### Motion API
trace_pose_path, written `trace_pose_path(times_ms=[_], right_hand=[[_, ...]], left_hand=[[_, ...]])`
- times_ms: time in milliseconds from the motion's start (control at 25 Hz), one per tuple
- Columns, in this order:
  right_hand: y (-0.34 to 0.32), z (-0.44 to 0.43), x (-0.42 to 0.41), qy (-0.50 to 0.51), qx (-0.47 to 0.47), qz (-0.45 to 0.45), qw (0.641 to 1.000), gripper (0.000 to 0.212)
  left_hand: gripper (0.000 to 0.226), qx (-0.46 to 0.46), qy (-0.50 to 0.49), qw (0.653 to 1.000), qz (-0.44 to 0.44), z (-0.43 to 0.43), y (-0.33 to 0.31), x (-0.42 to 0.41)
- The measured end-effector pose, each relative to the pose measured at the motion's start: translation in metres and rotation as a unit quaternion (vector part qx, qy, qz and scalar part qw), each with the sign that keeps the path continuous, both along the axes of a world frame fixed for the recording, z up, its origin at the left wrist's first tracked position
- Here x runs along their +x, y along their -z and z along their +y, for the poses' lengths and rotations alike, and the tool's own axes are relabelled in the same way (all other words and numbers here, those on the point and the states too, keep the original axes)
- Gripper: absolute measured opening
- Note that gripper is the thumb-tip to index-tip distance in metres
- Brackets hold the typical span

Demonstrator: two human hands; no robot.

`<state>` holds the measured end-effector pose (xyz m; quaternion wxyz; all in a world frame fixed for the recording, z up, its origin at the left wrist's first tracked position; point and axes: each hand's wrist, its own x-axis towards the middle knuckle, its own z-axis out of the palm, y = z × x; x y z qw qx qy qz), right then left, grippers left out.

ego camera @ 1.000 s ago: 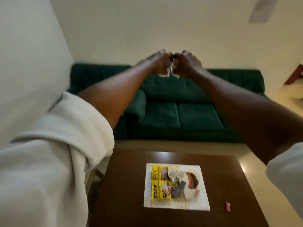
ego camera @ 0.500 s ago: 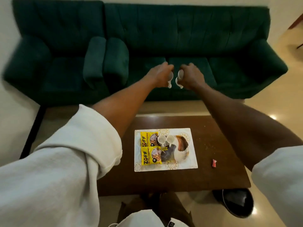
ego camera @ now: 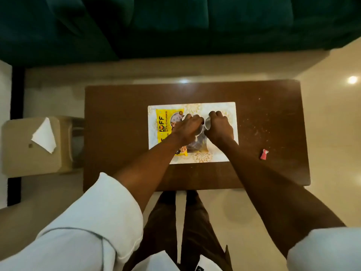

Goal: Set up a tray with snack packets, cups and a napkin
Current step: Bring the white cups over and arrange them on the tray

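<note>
Sofa [ego camera: 175, 26], dark green, filled the top of the view beyond a brown worktop [ego camera: 117, 133]. A beige stool [ego camera: 23, 163] stood left of the worktop. A white tray [ego camera: 197, 107] with gold patterning lay mid-worktop, with a yellow snack packet [ego camera: 164, 122] flat on its left part. A folded white napkin [ego camera: 44, 136] lay on the stool. Over the tray, the left grip [ego camera: 188, 127] curled round a pale cup [ego camera: 199, 132] and the right grip [ego camera: 219, 128] round a second cup [ego camera: 208, 123], the cups close together. A small red wrapper [ego camera: 264, 154] lay right of the tray.
</note>
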<state>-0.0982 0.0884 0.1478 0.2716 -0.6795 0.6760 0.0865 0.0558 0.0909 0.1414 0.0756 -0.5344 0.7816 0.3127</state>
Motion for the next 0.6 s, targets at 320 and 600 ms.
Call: trace_pose_path(times_ms=[320, 600], right_hand=[[0.1, 0.062, -0.008, 0.013, 0.027, -0.013, 0.999, 0.067], [0.115, 0.054, 0.003, 0.046, 0.015, -0.026, 0.998, 0.067]], left_hand=[[0.081, 0.037, 0.012, 0.998, -0.046, 0.055, 0.094, -0.011], [0.067, 0.002, -0.036, 0.998, -0.041, 0.053, 0.109, -0.007]])
